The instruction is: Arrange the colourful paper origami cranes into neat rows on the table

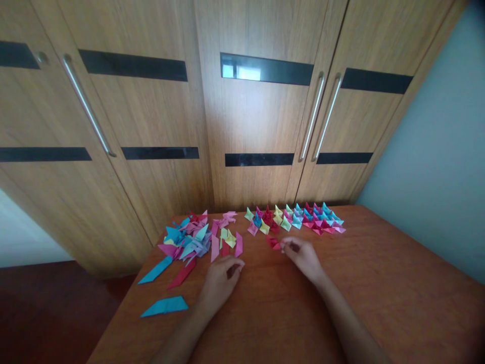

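1. Table backs onto wardrobe; left edge slants down past the blue strips. Widest stretch of tabletop runs right of your right arm.
2. Your right hand: fingertips clamped on red piece, just in front of the folded rows.
3. Your left hand: thumb and finger tips together, just below the pink strips.
4. Mixed pile blocks back left; rows line back right.

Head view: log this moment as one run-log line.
right hand: fingers on red folded piece | left hand: near pink strip, grip unclear | left side: mixed paper pile | farther back: rows of folded pieces
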### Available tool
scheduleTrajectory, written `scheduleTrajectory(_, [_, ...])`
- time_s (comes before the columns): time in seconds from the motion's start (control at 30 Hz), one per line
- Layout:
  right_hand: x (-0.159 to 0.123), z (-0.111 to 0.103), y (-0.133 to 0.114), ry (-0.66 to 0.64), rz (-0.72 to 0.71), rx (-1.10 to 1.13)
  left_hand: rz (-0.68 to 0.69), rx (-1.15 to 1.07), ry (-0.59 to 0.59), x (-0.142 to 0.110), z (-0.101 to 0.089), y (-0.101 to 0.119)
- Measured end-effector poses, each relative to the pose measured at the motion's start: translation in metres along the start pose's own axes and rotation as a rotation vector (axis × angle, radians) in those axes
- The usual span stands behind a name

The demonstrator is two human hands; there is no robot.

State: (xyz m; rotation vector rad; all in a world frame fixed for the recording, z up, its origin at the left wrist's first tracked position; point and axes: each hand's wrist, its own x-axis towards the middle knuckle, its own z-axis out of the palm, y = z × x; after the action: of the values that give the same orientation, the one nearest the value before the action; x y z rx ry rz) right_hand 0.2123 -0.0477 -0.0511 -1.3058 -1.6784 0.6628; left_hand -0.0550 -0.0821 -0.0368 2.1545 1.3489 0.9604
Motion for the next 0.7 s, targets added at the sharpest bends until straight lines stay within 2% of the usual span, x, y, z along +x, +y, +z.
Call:
scheduleTrajectory(0.1, [0.004,-0.033,0.024,0.297,0.152,-0.220,0.016,-0.007,-0.031,-0.001,0.001,0.000])
scheduleTrajectory(0.13, [0.005,-0.042,0.032,0.362,0.221,-0.315,0.019,-0.008,-0.040,-0.001,0.002,0.001])
scheduleTrajectory(0.2, [0.005,-0.054,0.044,0.407,0.358,-0.488,0.024,-0.010,-0.054,-0.002,0.003,0.001])
scheduleTrajectory(0.3, [0.004,-0.058,0.049,0.348,0.542,-0.672,0.031,-0.007,-0.054,-0.002,0.005,0.002])
scheduleTrajectory(0.4, [0.006,-0.054,0.044,0.281,0.652,-0.752,0.034,0.000,-0.056,-0.003,0.004,0.002])
scheduleTrajectory(0.7, [0.017,-0.051,0.043,0.203,0.657,-0.812,0.026,0.027,-0.114,-0.005,0.007,0.002])
